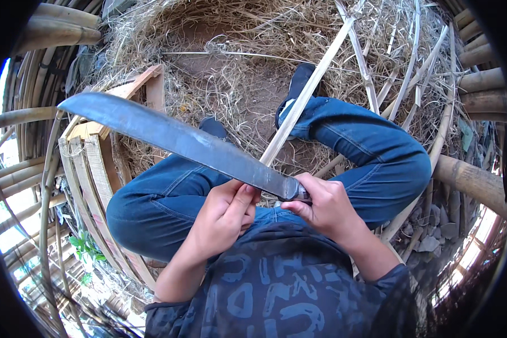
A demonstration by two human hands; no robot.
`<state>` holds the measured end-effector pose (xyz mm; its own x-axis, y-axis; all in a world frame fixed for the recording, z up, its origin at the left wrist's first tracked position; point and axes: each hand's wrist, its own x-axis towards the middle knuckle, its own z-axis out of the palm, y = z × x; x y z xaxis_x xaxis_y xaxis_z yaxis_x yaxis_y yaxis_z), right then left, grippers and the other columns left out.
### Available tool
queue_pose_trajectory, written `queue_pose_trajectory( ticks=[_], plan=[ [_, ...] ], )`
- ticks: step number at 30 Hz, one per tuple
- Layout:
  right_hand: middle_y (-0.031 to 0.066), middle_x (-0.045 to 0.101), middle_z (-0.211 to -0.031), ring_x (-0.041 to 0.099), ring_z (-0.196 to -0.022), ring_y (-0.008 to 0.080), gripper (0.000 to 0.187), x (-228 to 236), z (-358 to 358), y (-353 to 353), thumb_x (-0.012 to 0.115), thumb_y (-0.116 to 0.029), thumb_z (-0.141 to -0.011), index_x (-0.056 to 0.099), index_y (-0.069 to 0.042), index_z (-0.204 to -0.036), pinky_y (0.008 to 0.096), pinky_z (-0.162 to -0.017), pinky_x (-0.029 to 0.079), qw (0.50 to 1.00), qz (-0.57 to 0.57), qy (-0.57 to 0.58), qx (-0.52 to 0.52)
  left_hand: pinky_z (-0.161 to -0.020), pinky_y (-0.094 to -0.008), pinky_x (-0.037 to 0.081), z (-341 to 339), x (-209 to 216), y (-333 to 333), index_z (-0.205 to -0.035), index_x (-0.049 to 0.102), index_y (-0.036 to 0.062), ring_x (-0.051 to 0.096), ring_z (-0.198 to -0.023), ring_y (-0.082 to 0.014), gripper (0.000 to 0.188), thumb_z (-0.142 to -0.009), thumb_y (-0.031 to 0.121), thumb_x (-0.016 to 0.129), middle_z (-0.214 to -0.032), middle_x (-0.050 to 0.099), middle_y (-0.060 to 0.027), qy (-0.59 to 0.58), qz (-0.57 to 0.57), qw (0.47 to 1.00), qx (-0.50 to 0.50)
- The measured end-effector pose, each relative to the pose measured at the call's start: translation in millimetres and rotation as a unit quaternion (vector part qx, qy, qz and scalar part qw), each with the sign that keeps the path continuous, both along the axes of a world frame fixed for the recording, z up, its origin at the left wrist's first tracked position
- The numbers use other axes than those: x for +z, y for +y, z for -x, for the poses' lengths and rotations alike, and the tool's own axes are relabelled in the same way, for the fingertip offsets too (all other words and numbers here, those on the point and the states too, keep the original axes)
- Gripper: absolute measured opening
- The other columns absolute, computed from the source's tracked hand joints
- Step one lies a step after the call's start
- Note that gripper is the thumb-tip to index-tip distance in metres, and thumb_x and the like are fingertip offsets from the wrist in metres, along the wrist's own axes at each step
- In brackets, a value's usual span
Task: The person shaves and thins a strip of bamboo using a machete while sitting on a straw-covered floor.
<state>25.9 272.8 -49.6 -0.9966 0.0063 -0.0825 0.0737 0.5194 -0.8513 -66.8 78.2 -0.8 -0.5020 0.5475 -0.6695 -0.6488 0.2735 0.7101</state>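
Note:
A machete [174,135] with a long, broad grey blade lies across the view, its rounded tip at the far left. Wrapped round its dark handle is my right hand [328,205]. My left hand [222,217] is closed in a pinch right by the blade's near edge, close to the handle end. A pale split bamboo strip [310,87] slants from the top right down beneath the blade, in line with my left fingertips; the blade hides where it meets them. My legs in blue jeans [372,155] are bent on both sides of the strip.
Dry shavings [236,84] cover the dirt floor ahead. A wooden crate [98,174] stands by my left knee. More split strips [400,73] lie at the upper right, and a thick bamboo pole [472,183] sits beyond my right knee. Bamboo walls enclose both sides.

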Motion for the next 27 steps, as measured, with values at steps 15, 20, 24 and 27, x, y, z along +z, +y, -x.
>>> queue_pose_trajectory(
  ticks=[15,20,24,27],
  plan=[
    [0.0116,0.051,-0.055,0.054,-0.047,0.0243,0.045,-30,-11,38,0.066,-0.042,-0.093,0.055,0.0,-0.084,0.0374,-0.047,0.042,0.982,0.062,-0.083,-0.159,-0.042,-0.0194,0.026,3,31,-17,-0.088,0.049,0.003,0.029,-0.045,-0.001,0.029,-0.108,0.022,0.039,-0.054,0.038,0.0066,-0.035,0.014,0.999,0.014],
    [0.0155,0.06,-0.064,0.064,-0.06,0.0378,0.044,3,-5,-1,0.073,-0.043,-0.086,0.055,-0.003,-0.087,0.0428,-0.052,0.048,0.998,0.054,-0.011,-0.043,-0.043,-0.0193,0.029,1,26,-10,-0.088,0.049,0.0029,0.032,-0.046,-0.0013,0.03,-0.108,0.023,0.039,-0.054,0.038,0.0067,-0.003,0.019,1.0,0.003],
    [0.0152,0.063,-0.067,0.066,-0.065,0.0368,0.045,-6,0,11,0.074,-0.045,-0.083,0.055,-0.005,-0.087,0.0436,-0.053,0.051,1.0,-0.005,-0.025,-0.014,-0.043,-0.0195,0.028,-3,24,-7,-0.089,0.049,0.0032,0.031,-0.046,-0.0013,0.03,-0.108,0.023,0.039,-0.055,0.039,0.0065,0.023,0.032,0.999,0.002],
    [0.0145,0.063,-0.068,0.066,-0.066,0.0364,0.047,-16,-4,16,0.074,-0.048,-0.082,0.055,-0.005,-0.087,0.0429,-0.054,0.051,1.0,-0.015,-0.007,-0.014,-0.043,-0.0195,0.027,-6,22,-4,-0.089,0.049,0.0032,0.031,-0.046,-0.0013,0.029,-0.108,0.023,0.039,-0.055,0.038,0.0066,-0.007,0.035,0.999,0.01]
  ],
)
